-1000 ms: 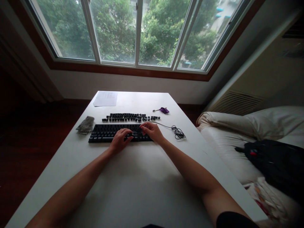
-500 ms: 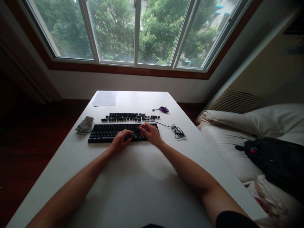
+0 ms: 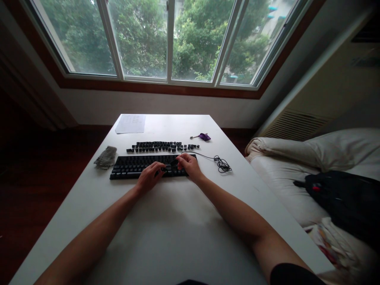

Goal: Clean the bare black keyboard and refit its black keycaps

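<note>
A black keyboard (image 3: 130, 168) lies on the white table in front of me. My left hand (image 3: 150, 174) is over its right half, fingers curled and thumb bent in toward them. Something small and dark shows between those fingertips, too dim to name. Close by on the right, my right hand (image 3: 187, 163) pinches thumb and fingers together above the keyboard's right end. A dark bit at its fingertips blends with the keys, so its kind is unclear. Loose black keycaps (image 3: 154, 147) stand in rows just behind the keyboard.
A crumpled grey cloth (image 3: 106, 157) lies left of the keyboard. On the right is a coiled black cable (image 3: 222, 164), with a purple-and-white tool (image 3: 204, 137) farther back. Paper (image 3: 130, 123) rests at the table's far left corner. A pale sofa (image 3: 276, 170) stands to the right.
My right hand has shifted slightly to the right, and the gap between both hands' fingertips is a little wider. My left hand has hardly moved.
</note>
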Action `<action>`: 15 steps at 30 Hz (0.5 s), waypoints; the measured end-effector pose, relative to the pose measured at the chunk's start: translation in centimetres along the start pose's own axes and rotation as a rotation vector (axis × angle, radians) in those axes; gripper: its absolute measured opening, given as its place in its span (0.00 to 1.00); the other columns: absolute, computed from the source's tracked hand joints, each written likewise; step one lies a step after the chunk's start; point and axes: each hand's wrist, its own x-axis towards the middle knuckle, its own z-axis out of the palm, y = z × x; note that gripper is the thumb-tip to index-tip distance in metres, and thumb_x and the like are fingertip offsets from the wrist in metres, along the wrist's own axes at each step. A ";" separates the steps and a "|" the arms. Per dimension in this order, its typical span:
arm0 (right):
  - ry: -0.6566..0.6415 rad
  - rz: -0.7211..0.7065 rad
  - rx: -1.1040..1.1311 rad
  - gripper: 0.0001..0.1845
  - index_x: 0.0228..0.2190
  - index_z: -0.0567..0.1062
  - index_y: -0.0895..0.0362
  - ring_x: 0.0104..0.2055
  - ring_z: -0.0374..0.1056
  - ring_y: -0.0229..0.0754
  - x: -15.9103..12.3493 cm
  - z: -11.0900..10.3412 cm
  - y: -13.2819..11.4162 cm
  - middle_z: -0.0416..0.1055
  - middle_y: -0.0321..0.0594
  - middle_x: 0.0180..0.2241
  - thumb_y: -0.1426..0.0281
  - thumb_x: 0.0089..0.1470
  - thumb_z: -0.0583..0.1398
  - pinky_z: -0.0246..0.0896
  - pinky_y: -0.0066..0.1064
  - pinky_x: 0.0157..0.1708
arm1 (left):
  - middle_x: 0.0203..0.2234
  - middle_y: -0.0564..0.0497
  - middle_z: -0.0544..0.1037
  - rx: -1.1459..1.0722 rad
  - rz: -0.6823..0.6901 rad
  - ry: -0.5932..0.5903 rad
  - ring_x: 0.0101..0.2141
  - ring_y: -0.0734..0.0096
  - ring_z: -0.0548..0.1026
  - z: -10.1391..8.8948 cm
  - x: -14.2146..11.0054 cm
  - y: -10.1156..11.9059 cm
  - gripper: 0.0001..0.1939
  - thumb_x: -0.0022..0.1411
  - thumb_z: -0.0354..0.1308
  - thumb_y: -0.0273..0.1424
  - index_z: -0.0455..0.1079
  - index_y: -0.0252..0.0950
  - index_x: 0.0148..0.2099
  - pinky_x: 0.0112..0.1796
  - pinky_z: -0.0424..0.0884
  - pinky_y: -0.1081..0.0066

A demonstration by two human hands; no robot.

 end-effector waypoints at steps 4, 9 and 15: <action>-0.004 0.021 0.038 0.19 0.33 0.74 0.57 0.21 0.67 0.35 -0.1 0.1 0.1 0.71 0.34 0.22 0.54 0.50 0.64 0.64 0.27 0.23 | 0.42 0.49 0.74 -0.004 0.027 0.019 0.35 0.73 0.74 0.1 0.0 0.1 0.08 0.66 0.53 0.31 0.68 0.40 0.47 0.40 0.71 0.71; 0.029 0.053 0.053 0.19 0.32 0.74 0.58 0.21 0.66 0.35 -0.2 0.2 0.2 0.71 0.34 0.22 0.54 0.49 0.64 0.64 0.27 0.23 | 0.42 0.48 0.74 -0.019 0.080 0.079 0.39 0.69 0.75 0.2 0.0 -0.1 0.06 0.64 0.57 0.30 0.68 0.39 0.45 0.41 0.72 0.69; 0.028 0.031 -0.051 0.16 0.31 0.72 0.57 0.20 0.64 0.34 -0.3 0.2 0.2 0.69 0.33 0.21 0.56 0.51 0.62 0.61 0.27 0.23 | 0.40 0.48 0.75 0.003 0.102 0.110 0.38 0.69 0.75 0.1 -0.1 -0.1 0.07 0.65 0.56 0.30 0.67 0.39 0.46 0.43 0.71 0.68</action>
